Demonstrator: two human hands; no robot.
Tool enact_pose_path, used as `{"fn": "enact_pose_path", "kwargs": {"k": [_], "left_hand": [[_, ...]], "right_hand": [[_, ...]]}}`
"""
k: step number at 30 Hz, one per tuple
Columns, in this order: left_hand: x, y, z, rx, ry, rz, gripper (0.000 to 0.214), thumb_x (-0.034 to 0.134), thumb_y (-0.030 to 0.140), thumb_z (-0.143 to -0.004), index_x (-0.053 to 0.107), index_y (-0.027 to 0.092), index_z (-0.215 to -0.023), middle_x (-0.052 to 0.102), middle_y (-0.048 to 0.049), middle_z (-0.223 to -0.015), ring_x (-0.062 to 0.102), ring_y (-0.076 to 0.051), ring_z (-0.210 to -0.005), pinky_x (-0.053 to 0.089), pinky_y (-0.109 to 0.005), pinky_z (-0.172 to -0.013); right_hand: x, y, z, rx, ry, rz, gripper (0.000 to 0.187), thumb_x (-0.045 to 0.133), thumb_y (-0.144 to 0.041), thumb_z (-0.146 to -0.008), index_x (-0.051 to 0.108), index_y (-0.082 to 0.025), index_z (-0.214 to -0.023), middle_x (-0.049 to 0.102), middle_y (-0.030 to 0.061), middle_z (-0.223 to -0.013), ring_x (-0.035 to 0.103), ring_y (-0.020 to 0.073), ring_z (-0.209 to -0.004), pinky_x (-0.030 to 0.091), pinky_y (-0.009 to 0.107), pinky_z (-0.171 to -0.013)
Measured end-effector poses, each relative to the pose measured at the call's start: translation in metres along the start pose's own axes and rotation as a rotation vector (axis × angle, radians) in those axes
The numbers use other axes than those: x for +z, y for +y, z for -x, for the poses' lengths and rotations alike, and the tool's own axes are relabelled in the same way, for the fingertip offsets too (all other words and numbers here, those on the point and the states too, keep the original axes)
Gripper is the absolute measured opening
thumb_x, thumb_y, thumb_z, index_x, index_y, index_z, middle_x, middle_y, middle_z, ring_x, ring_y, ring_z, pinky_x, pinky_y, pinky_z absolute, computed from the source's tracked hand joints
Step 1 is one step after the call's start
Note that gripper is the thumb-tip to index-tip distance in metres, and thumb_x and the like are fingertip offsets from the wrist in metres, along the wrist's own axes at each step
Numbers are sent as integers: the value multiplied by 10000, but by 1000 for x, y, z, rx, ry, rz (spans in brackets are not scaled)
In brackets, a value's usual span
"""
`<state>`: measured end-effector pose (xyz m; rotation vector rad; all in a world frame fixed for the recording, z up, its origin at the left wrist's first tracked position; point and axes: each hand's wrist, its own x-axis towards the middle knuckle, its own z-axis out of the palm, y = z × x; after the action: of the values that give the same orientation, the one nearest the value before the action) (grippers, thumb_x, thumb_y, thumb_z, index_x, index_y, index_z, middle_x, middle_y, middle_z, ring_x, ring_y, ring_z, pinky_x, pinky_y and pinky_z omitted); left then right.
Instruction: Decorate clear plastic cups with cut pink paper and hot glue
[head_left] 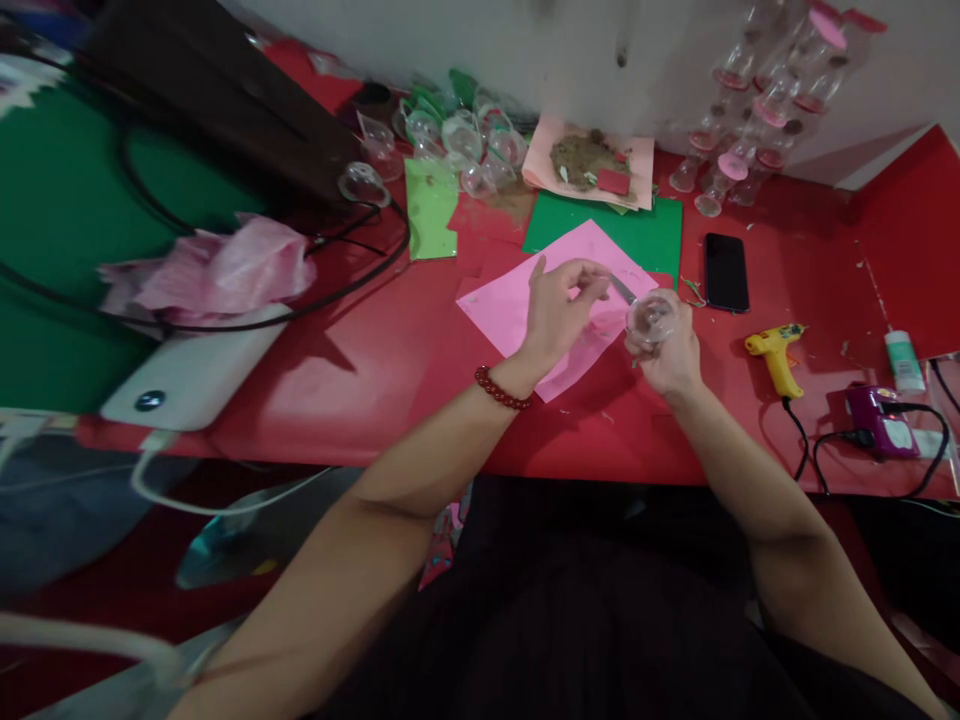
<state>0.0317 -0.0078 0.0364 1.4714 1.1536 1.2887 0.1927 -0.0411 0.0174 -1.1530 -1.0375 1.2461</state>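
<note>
My right hand (671, 345) is wrapped round a clear plastic cup-shaped piece (654, 316), its round end facing up. A thin grey blade (623, 290) sticks out beside that piece towards my left hand; its handle is hidden. My left hand (559, 310) has thumb and fingertips drawn together near the blade's tip, and whatever they pinch is too small to make out. Below both hands lies a sheet of pink paper (502, 300) on the red tabletop (390, 380). A red bead bracelet (501, 388) circles my left wrist.
A yellow glue gun (778, 358), black phone (726, 272), purple power adapter (883, 422) and small bottle (904, 361) lie right. Behind are clear plastic pieces (461, 140), brown grains (589, 160) on paper, and stacked hourglass shapes (750, 140). A black cable (330, 300) loops left.
</note>
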Motion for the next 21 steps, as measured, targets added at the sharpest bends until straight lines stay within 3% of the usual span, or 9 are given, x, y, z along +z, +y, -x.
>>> {"fn": "enact_pose_path", "kwargs": {"k": [2,4,6,9,12,15,18,21], "left_hand": [[-3,-1,-3,27,-15,20,169,641,96,-923,745,222,-880,773,-41,-968,710,-213,-1039,408,-489,-1230],[-4,-3,-4,85,-86,45,176,692,100,-896,761,231,-990,771,-74,-1203,662,-248,-1282,422,-450,-1228],[-2,-5,-3,139,-230,50,349,831,136,-807,760,253,-1128,709,-90,-1420,543,-293,-1485,375,-461,-1280],[5,-7,2,170,-390,7,646,974,146,-633,742,265,-1224,671,-105,-1506,476,-347,-1559,296,-530,-1333],[12,-6,9,151,-355,-19,614,947,117,-643,733,248,-1204,722,-102,-1416,550,-330,-1492,338,-534,-1310],[12,0,13,131,-250,10,521,903,136,-707,704,233,-1178,756,-97,-1320,658,-283,-1328,457,-447,-1212],[8,5,13,171,-164,-41,396,878,213,-782,693,229,-1131,774,-88,-1244,689,-248,-1209,506,-360,-1112],[3,5,10,216,-177,-130,299,847,254,-832,714,222,-1098,788,-90,-1223,699,-236,-1155,516,-330,-1065]], "right_hand": [[-2,-2,-1,55,10,-71,495,469,-778,-968,495,-291,-881,562,-26,-698,338,112,-463,317,288,-436],[-3,-2,-2,89,4,-115,544,472,-826,-951,529,-288,-893,570,-24,-699,340,109,-470,301,282,-438],[-4,-1,-3,93,-15,-97,598,463,-874,-930,554,-283,-910,591,-14,-718,402,115,-493,309,271,-440],[-3,3,-3,99,-18,-90,656,459,-913,-909,592,-272,-938,638,11,-767,509,133,-551,344,259,-444],[0,7,-2,137,-44,-118,689,466,-930,-896,623,-264,-976,668,19,-801,476,121,-535,348,260,-446],[2,7,2,116,-30,-114,715,440,-962,-878,603,-273,-979,630,-2,-767,446,121,-529,341,270,-454],[2,2,7,-47,9,23,646,610,-920,-831,548,-283,-919,508,-55,-687,404,113,-527,300,269,-474],[-1,-2,11,-260,14,243,596,773,-803,-803,513,-267,-821,438,-72,-652,381,105,-565,304,274,-538]]}}
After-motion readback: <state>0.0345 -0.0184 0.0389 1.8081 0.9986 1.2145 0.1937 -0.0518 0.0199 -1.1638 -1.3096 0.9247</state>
